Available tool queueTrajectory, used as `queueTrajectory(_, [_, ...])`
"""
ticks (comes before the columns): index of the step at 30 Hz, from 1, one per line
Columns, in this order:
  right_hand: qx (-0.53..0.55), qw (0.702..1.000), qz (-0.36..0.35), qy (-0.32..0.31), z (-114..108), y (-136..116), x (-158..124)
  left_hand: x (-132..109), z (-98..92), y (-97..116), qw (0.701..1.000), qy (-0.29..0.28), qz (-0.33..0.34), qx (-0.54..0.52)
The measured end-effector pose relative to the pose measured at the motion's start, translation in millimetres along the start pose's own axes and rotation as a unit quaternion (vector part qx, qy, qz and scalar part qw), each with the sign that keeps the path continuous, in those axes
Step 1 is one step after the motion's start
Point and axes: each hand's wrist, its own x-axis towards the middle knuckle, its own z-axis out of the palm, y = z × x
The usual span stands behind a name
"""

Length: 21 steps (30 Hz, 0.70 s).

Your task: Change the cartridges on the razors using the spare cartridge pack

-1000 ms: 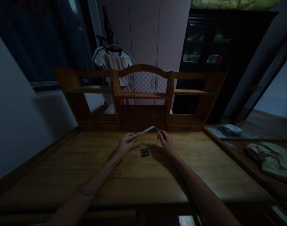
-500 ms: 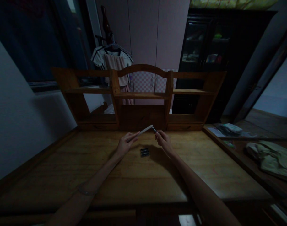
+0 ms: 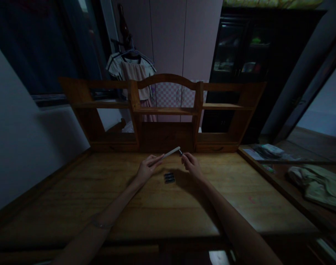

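Observation:
A long, thin white object [image 3: 171, 151], seen nearly edge-on, slants up to the right above the desk. My left hand [image 3: 149, 167] is closed around its lower left end. Opposite it, my right hand [image 3: 191, 163] pinches a small, slim dark piece with a shiny tip [image 3: 180, 151]. That tip is at the white object's far right end; whether they touch I cannot tell. Beneath and between both hands, a small set of short dark rods [image 3: 169, 178] lies side by side on the wooden desk [image 3: 157, 213]. Their exact kind is too dim to make out.
A wooden shelf unit [image 3: 165, 111] rises along the desk's back edge. To the right, beyond the raised side rail [image 3: 270, 184], lie pale folded cloth [image 3: 322, 186] and some plastic-wrapped things [image 3: 270, 151]. A white wall [image 3: 27, 147] borders the left side.
The small dark piece in my right hand has shifted very slightly against the white object's end. Both hands keep their holds, and the dark rods lie still.

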Motion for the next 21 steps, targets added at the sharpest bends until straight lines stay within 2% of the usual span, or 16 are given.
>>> queueTrajectory(6, [-0.020, 0.999, -0.020, 0.031, -2, 2, 1, 1, -1.1, 0, 1.000, 0.014, -0.005, -0.013])
queueTrajectory(11, [-0.043, 0.998, -0.034, 0.010, 2, -6, -3, 2, -1.2, -2, 1.000, -0.006, -0.014, -0.016])
queueTrajectory(15, [-0.004, 0.998, -0.037, 0.052, 0, -17, -3, 3, -4.6, -7, 0.998, 0.036, -0.033, -0.025])
queueTrajectory(18, [-0.032, 0.994, -0.068, 0.084, -5, -19, 0, 4, -9.1, -8, 0.992, 0.060, -0.092, -0.063])
queueTrajectory(21, [-0.076, 0.991, -0.081, 0.069, -4, -13, 1, 3, -11.3, -5, 0.974, 0.058, -0.187, -0.118])
